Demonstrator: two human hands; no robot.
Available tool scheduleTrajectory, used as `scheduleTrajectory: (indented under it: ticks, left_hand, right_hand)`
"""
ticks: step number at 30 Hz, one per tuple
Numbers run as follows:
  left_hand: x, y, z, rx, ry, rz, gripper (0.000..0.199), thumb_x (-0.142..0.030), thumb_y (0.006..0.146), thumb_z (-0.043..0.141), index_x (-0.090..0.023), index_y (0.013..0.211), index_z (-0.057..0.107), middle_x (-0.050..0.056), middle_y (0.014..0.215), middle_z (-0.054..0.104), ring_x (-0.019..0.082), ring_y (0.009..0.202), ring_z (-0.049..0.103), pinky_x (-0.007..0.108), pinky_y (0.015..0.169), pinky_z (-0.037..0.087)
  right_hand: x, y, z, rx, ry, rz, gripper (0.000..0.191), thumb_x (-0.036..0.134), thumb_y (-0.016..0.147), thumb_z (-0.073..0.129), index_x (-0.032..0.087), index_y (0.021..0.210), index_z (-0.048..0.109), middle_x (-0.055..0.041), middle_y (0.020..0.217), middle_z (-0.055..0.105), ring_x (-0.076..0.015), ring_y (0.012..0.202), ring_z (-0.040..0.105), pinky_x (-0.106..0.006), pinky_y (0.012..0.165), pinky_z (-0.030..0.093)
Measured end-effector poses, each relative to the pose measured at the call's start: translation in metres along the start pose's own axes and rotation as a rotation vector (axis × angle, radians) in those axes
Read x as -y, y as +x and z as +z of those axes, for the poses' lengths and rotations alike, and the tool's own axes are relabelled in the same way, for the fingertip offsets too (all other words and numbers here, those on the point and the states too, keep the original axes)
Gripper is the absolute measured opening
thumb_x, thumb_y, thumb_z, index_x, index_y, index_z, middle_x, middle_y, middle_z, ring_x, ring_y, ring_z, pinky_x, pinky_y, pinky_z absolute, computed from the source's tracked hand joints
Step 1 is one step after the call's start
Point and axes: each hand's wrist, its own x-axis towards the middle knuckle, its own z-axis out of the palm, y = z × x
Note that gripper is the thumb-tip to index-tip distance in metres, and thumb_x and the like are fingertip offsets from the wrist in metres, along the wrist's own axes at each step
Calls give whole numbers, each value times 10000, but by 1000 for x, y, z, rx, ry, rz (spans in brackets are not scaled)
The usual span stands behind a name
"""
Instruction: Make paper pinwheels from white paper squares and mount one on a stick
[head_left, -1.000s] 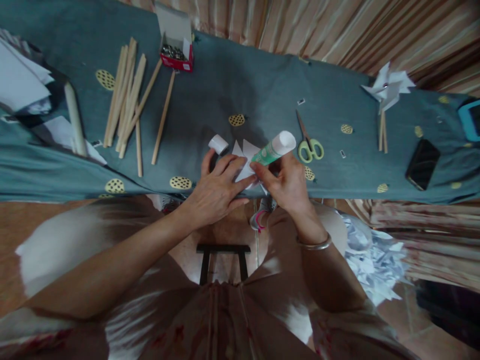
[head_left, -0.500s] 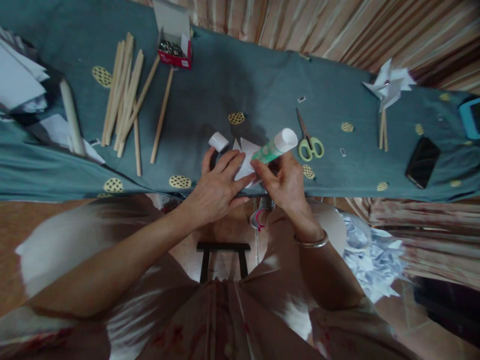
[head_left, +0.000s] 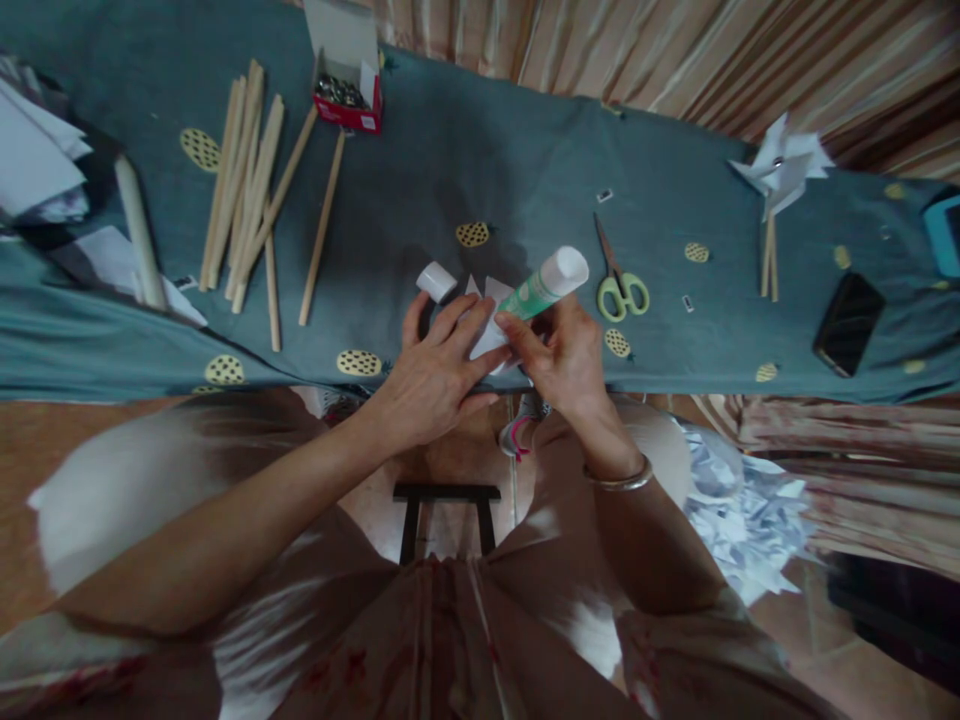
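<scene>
A small white paper piece with pointed corners (head_left: 486,342) lies near the table's front edge. My left hand (head_left: 439,375) rests palm down on it with the fingers spread, holding it against the cloth. The glue stick (head_left: 536,288), white with a green label, is closed in my right hand (head_left: 566,360). It is tilted, its lower end down at the paper and hidden by the fingers. A white cap (head_left: 436,283) sits on the cloth just beyond my left fingers. Green-handled scissors (head_left: 621,290) lie to the right of the glue stick.
Wooden sticks (head_left: 247,190) and a red box of metal pieces (head_left: 349,100) lie at the left, with a paper stack (head_left: 34,150) farther out. To the right are a paper pinwheel (head_left: 778,162) and a phone (head_left: 849,325). Folded papers (head_left: 739,510) fill a bag below.
The glue stick and my right hand have shifted slightly left and away from me over the paper. My left hand stays in nearly the same place.
</scene>
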Motion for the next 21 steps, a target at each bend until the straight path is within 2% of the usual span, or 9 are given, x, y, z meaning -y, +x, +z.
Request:
scheduleTrajectory:
  ticks: [5,9,13,21]
  left_hand:
    - [1,1,1,-5,-7,0,339,-479,912,608,-311,1206,626,64,1488,496,384,1442,325,703,1172,113]
    - [1,1,1,-11,-14,1,332,-493,907,613,-296,1173,641,69,1471,510,403,1436,335,715,1167,118]
    - [0,1,-1,-8,-41,-10,336,-494,914,603,-276,1166,642,78,1462,523,409,1432,334,731,1160,118]
    - [0,1,-2,2,-44,-20,339,-515,916,585,-273,1143,652,66,1496,495,401,1451,294,712,1179,78]
  right_hand:
    - [-2,0,1,122,64,46,359,599,837,660,285,981,562,-6,734,614,-227,753,628,-355,670,498]
    - [-2,-1,0,97,18,21,335,588,836,666,289,954,573,8,704,601,-208,700,608,-352,678,496]
    - [0,-2,-1,123,49,22,317,547,818,708,288,958,591,-1,722,609,-224,769,628,-354,719,494]
    - [2,-4,-4,161,51,23,300,514,817,723,286,978,614,-9,731,637,-240,776,646,-379,737,530]
